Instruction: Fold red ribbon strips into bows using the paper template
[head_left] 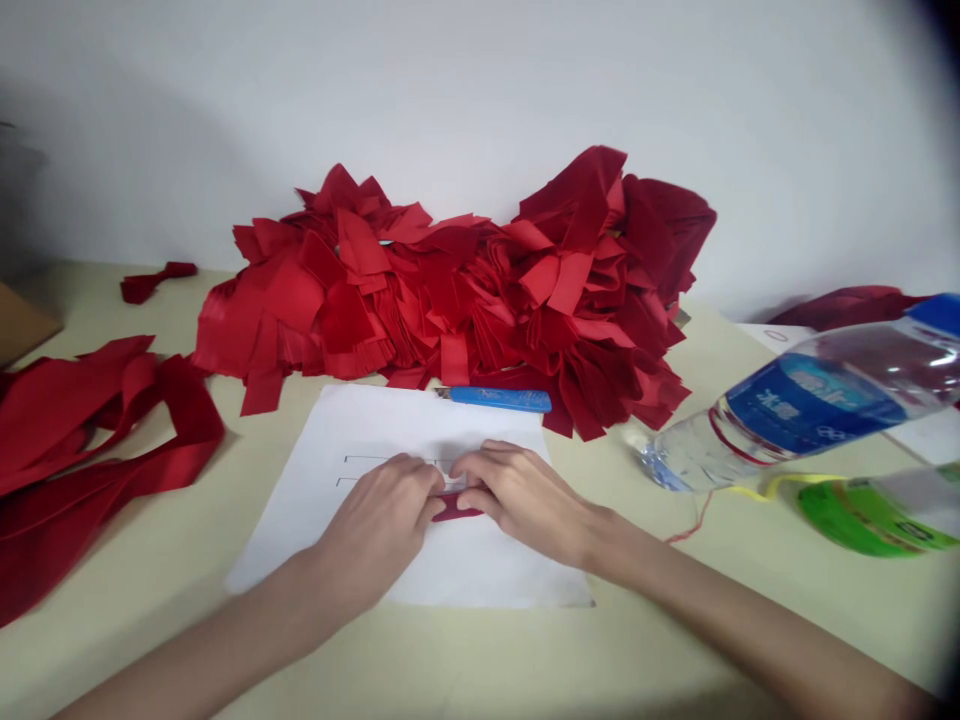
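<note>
A small piece of red ribbon [457, 507] lies between my two hands over a white sheet of paper [300, 540]. My left hand [386, 520] grips its left end, with the fingers curled and the thumb pressed in. At the other end my right hand [525, 495] pinches the ribbon between thumb and fingers. Most of the ribbon is hidden by my fingers. Thin black lines are printed on the paper left of the hands. A blue-handled cutter [499, 399] rests along the paper's far edge.
A big heap of cut red ribbon pieces [450, 290] stands against the wall. Long red ribbon strips [172, 430] lie at the left. To the right are a clear bottle with a blue label [814, 400] and a green-labelled roll or container [862, 515].
</note>
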